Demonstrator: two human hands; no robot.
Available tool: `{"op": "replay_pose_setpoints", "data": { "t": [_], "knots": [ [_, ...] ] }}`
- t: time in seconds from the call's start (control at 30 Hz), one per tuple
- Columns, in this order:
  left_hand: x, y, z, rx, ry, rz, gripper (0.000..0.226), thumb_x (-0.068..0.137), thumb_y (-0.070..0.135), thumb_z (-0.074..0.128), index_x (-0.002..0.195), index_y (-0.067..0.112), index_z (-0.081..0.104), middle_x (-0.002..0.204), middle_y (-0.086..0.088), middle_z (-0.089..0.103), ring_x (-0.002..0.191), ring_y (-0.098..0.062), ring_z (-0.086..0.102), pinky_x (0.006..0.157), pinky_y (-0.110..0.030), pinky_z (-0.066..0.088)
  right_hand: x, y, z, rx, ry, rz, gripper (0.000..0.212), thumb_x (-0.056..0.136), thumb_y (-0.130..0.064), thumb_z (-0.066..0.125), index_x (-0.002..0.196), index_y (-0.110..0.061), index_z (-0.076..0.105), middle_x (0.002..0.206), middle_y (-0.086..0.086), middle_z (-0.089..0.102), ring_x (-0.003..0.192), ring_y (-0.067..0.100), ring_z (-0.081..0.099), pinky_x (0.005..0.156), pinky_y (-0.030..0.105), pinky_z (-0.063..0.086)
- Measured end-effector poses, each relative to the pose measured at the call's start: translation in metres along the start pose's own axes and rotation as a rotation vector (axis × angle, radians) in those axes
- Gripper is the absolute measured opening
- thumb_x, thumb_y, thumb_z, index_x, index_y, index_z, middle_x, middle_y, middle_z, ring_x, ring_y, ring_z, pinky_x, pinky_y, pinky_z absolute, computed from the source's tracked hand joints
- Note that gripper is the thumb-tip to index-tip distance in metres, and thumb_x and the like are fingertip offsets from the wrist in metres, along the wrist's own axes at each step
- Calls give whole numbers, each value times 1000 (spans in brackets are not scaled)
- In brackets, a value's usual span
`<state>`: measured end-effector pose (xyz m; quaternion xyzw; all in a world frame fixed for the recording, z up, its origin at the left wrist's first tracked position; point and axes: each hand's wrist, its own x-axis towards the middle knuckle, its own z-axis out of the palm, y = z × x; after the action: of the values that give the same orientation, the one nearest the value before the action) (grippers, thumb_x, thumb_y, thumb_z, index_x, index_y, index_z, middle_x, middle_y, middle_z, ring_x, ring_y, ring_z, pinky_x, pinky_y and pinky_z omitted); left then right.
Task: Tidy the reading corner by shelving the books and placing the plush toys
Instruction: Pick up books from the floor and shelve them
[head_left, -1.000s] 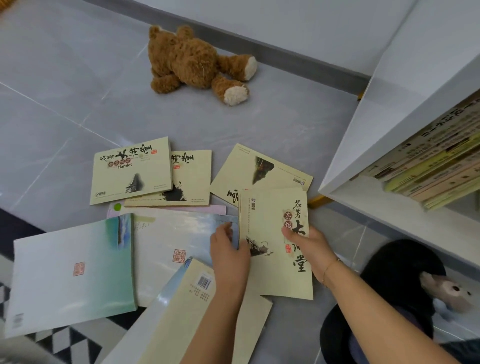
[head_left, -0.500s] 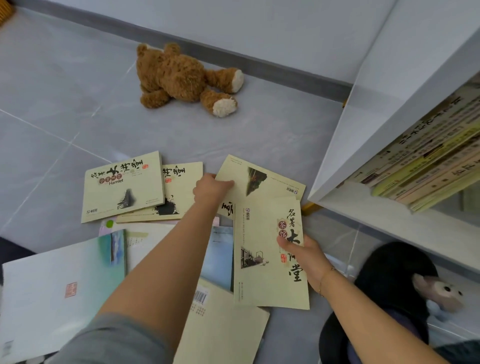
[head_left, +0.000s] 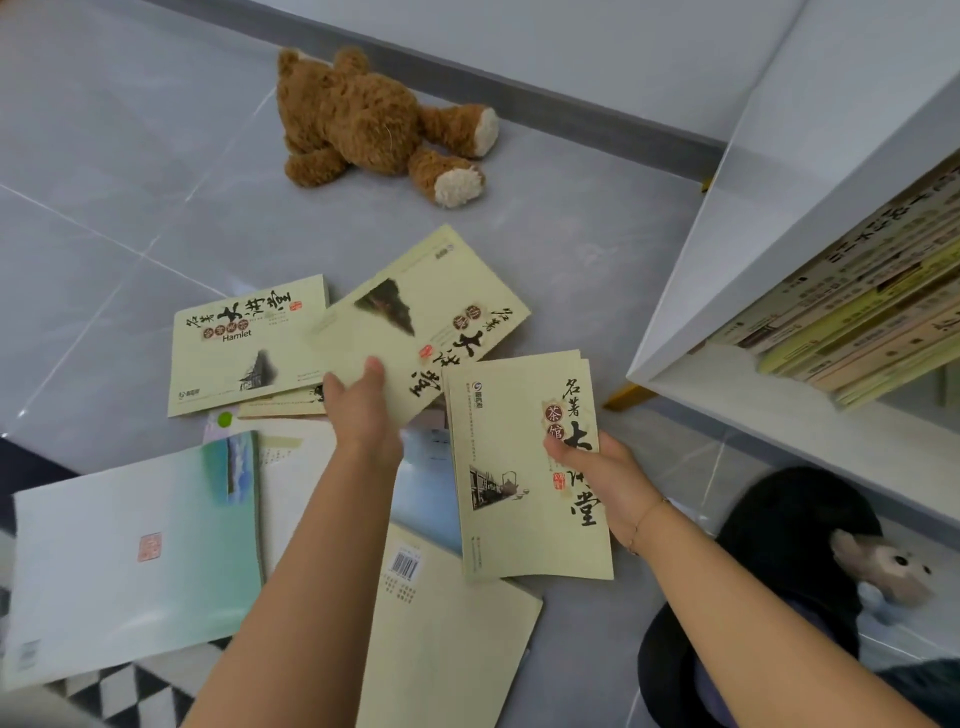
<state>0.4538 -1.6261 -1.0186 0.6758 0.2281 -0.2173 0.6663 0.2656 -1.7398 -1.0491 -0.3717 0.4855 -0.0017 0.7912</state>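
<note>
Several pale yellow books lie scattered on the grey floor. My right hand (head_left: 597, 473) grips a yellow book with a teapot picture (head_left: 514, 467), held just above the floor. My left hand (head_left: 361, 410) holds another yellow book (head_left: 421, 322) by its near edge, lifted and tilted. A Hamlet book (head_left: 244, 343) lies to its left, with one more partly under it. A large white and teal book (head_left: 135, 556) lies at the near left. A book with a barcode (head_left: 447, 629) lies between my arms. A brown teddy bear (head_left: 363, 119) lies face down further back.
A white bookshelf (head_left: 727, 249) stands at the right, with several books (head_left: 872, 317) stacked leaning on its shelf. A small grey plush toy (head_left: 883, 571) sits at the lower right beside a black round object (head_left: 789, 525). A black and white patterned rug edge (head_left: 124, 696) shows at the bottom left.
My left hand reached forward from the near pile, took hold of the yellow book by the shelf and lifted it. My right hand kept hold of its book.
</note>
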Motion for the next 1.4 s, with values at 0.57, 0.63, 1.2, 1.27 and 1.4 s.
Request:
{"op": "replay_pose_setpoints", "data": {
  "t": [0.57, 0.63, 1.2, 1.27, 1.4],
  "knots": [
    [-109, -108, -31, -299, -43, -392, 40, 97, -2, 45, 135, 11, 48, 129, -11, 61, 118, -32, 58, 105, -54, 40, 2, 5, 12, 232, -43, 99, 44, 93, -56, 43, 121, -27, 62, 113, 1, 71, 103, 19, 67, 77, 36, 53],
    [-124, -118, -24, -251, -49, -417, 36, 98, -1, 45, 133, 8, 49, 128, -15, 61, 116, -34, 59, 103, -56, 43, 2, 6, 15, 183, 13, 15, 35, 91, -48, 55, 118, -27, 63, 110, -1, 72, 100, 16, 69, 75, 33, 55],
    [-66, -6, -39, 376, -528, 75, 61, 73, 33, 76, 127, 21, 52, 117, 5, 68, 106, -14, 66, 90, -33, 54, -31, -47, 32, -201, -145, -323, 25, 81, -1, 68, 97, -19, 62, 89, -7, 73, 83, 9, 70, 70, 26, 58],
    [-69, 1, -32, 299, -570, 152, 53, 76, 15, 77, 123, 13, 53, 115, -2, 69, 103, -18, 67, 82, -28, 56, -43, -54, 31, -233, -141, -394, 27, 78, 0, 71, 98, -16, 63, 91, -6, 73, 85, 11, 70, 73, 28, 58],
    [-72, -6, -30, 295, -670, 172, 50, 72, 5, 79, 117, 3, 58, 112, -12, 69, 105, -23, 66, 86, -30, 55, -64, -47, 16, -258, -107, -509, 34, 75, 8, 73, 102, -9, 65, 92, -2, 72, 88, 9, 68, 76, 22, 55]
  ]
}}
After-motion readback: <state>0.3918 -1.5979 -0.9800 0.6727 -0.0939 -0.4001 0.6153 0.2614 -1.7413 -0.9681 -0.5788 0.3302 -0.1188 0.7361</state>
